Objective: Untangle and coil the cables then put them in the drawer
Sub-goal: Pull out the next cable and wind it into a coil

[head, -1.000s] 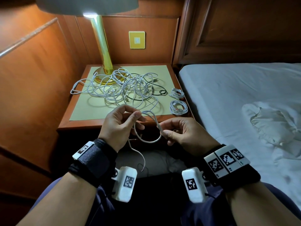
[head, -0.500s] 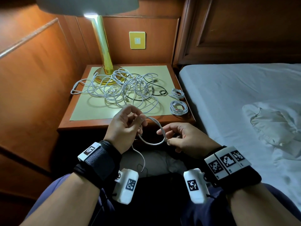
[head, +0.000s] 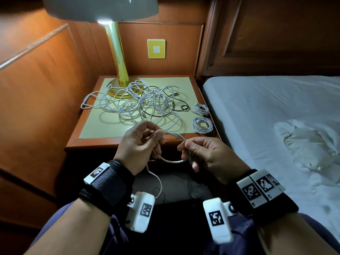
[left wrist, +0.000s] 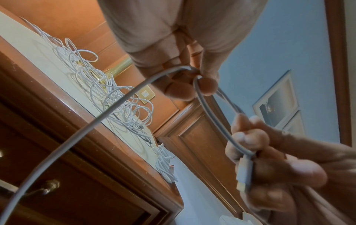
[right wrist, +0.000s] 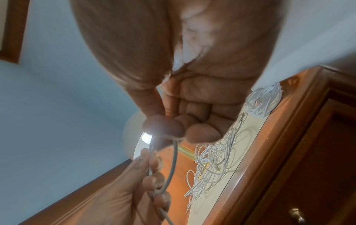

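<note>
A white cable makes a small loop between my hands in front of the nightstand. My left hand pinches one side of the loop between thumb and fingers. My right hand grips the other side and the cable's plug end. The loose tail hangs down past my left wrist. A big tangle of white and dark cables lies on the nightstand top. Two coiled white cables sit at its right edge. The drawer front with its knob is below the top and closed.
A brass lamp stands at the back of the nightstand, its base partly under the tangle. Wood panelling closes the left side. A bed with a white sheet runs along the right, with crumpled cloth on it.
Both hands have risen slightly toward the nightstand edge. The right fingers loosened on the cable half a second ago and now grip it again by the plug end.
</note>
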Demonstrator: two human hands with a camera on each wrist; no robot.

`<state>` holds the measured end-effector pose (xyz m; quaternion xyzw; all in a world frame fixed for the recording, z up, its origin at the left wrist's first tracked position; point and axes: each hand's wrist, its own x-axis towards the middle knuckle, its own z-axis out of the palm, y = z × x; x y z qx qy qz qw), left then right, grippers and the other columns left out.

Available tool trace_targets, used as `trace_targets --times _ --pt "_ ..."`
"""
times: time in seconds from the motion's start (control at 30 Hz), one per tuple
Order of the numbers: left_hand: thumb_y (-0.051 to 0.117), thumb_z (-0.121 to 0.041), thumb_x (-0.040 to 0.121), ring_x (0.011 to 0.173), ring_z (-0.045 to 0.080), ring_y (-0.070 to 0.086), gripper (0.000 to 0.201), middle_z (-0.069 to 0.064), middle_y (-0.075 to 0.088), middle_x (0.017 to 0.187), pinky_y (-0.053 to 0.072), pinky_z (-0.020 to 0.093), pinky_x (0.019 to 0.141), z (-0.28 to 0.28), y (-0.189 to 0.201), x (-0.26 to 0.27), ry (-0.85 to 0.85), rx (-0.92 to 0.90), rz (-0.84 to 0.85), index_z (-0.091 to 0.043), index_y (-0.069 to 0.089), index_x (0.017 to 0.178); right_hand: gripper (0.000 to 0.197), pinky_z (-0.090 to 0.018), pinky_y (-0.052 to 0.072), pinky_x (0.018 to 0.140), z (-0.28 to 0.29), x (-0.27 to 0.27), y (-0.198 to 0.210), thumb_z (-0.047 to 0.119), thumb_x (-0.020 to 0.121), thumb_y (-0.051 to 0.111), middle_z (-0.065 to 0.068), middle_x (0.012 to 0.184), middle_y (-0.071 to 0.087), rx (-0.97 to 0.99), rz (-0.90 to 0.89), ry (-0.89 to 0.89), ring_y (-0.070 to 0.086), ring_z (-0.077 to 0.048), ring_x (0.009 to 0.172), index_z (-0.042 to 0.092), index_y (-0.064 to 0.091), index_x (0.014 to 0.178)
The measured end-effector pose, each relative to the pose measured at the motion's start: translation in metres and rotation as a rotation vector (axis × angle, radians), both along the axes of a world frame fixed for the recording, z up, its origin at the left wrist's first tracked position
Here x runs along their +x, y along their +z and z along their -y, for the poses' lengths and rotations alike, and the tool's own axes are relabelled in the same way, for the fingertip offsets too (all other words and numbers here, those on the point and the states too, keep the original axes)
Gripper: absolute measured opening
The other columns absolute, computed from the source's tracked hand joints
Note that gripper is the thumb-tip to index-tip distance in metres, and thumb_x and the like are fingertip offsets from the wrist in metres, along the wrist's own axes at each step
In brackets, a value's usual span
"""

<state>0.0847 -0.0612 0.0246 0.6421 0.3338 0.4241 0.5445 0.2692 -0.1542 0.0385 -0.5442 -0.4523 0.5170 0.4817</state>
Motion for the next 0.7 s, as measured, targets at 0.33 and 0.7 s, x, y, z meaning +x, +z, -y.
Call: trace_targets --times 0.33,0.7 --pt "0.058 -0.011 0.098 0.056 0.027 0.067 0.011 0.009 0.07 0.072 0.046 0.026 0.039 0.001 0.002 0.001 -0.024 -0.09 -0.047 -0.004 0.054 0.091 0.026 -0.02 0.033 0.046 0.001 0.003 0.004 0.014 0.103 0.047 0.0 0.066 0.056 -0.03 -0.058 -0.05 0.04 -0.008 0.045 0.008 0.067 0.087" --pt "0.076 -0.025 0.086 0.069 0.007 0.065 0.007 -0.007 0.072 0.073 0.051 0.021 0.069 -0.032 -0.003 -0.041 0.376 0.171 -0.467 -0.021 0.076 0.08 0.022 -0.023 0.03 0.051 0.0 0.044 0.014 0.021 0.102 0.047 0.002 0.069 0.055 0.092 -0.47 -0.559 0.034 -0.006 0.042 0.011 0.062 0.09"
